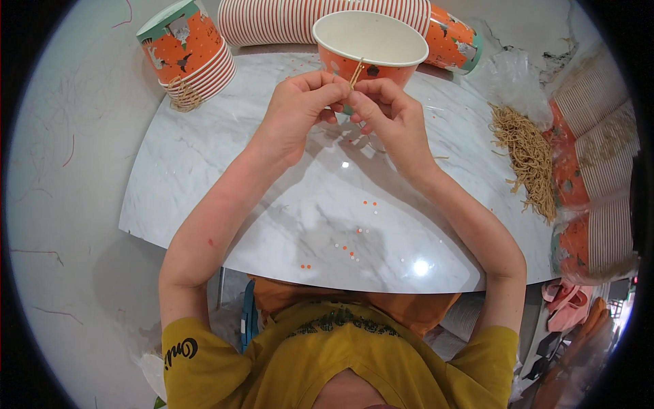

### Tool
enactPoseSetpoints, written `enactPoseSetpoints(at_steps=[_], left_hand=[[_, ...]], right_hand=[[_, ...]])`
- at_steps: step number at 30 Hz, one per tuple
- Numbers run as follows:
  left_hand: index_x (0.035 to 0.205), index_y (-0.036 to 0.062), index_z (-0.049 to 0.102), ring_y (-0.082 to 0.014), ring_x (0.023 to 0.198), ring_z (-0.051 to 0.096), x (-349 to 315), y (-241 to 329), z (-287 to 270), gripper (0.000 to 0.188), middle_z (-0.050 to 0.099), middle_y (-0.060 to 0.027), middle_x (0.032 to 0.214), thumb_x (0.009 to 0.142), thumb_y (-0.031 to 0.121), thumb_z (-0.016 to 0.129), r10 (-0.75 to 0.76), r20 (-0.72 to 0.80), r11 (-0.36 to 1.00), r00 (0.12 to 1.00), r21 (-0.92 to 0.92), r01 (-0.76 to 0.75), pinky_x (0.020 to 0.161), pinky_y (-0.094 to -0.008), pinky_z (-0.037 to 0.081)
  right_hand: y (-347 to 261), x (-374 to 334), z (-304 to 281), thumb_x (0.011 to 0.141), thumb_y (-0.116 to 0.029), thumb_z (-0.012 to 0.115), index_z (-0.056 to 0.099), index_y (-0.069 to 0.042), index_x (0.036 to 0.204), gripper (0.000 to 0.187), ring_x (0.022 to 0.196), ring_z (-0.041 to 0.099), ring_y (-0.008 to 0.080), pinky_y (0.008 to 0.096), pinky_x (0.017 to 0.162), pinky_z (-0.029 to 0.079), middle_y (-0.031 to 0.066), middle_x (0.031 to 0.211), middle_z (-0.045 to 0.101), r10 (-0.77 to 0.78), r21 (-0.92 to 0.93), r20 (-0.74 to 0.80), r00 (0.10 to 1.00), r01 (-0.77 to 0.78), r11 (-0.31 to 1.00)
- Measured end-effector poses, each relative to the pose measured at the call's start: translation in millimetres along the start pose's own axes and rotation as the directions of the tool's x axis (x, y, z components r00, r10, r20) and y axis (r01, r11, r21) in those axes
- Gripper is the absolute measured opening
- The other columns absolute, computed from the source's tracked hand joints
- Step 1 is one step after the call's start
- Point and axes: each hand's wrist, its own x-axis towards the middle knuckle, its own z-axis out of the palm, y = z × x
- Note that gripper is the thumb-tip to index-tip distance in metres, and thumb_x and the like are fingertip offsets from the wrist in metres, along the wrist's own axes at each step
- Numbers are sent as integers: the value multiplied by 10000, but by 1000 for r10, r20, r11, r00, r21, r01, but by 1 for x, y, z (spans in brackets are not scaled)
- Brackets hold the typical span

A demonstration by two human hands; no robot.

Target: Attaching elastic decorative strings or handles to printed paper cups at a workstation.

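A large orange paper tub (371,41) with a white inside stands upright at the far side of the marble-patterned table. A loop of tan twine (356,70) hangs over its near rim. My left hand (306,102) and my right hand (388,112) meet in front of the tub, both pinching the twine between thumb and fingers. The tub's lower wall is partly hidden behind my hands. Where the twine ends run between my fingertips is too small to make out.
Nested tubs (320,24) lie on their side along the back; another stack (185,51) with twine on it stands far left. A heap of cut twine (524,157) lies at right, beside bagged tub stacks (599,163). Small orange and white paper dots (351,253) dot the table.
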Motion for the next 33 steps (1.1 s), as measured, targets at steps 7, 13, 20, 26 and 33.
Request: enactPoseSetpoints(at_steps=[7,13,20,26,33], left_hand=[[953,64,678,-52,730,517,0,-2,0,105,634,33,851,916,159,658,40,-2,996,999,81,-40,677,-211,416],[953,64,680,-48,731,509,2,-4,-1,102,631,36,848,912,155,665,41,-6,996,999,83,-40,675,-207,412],[917,65,699,-54,801,547,1,0,0,139,656,29,851,907,199,666,59,-10,984,998,168,-57,672,-232,404],[994,36,706,-51,807,558,5,-2,1,198,668,15,887,911,213,678,175,-40,948,984,278,-158,675,-224,417],[990,32,709,-48,754,536,6,-5,6,200,665,18,874,900,210,704,217,10,923,976,323,-209,654,-218,410]], right_hand=[[-4,-3,2,970,-172,633,645,4,992,178,720,595,71,219,625,481,44,837,676,173,151,62,983,-181,972],[-1,-2,-2,981,-183,629,668,-28,1022,165,612,544,42,184,523,366,19,775,675,242,200,87,966,-254,946],[1,-1,-6,982,-185,627,667,-32,998,158,573,528,40,187,505,354,16,751,672,253,170,93,963,-265,949],[-2,-3,-5,984,-138,579,654,-8,983,150,561,538,53,208,506,389,31,737,669,255,150,74,964,-263,953],[-4,-4,-3,971,-90,532,641,12,979,149,560,556,73,224,508,422,58,755,678,218,126,58,974,-224,966]])
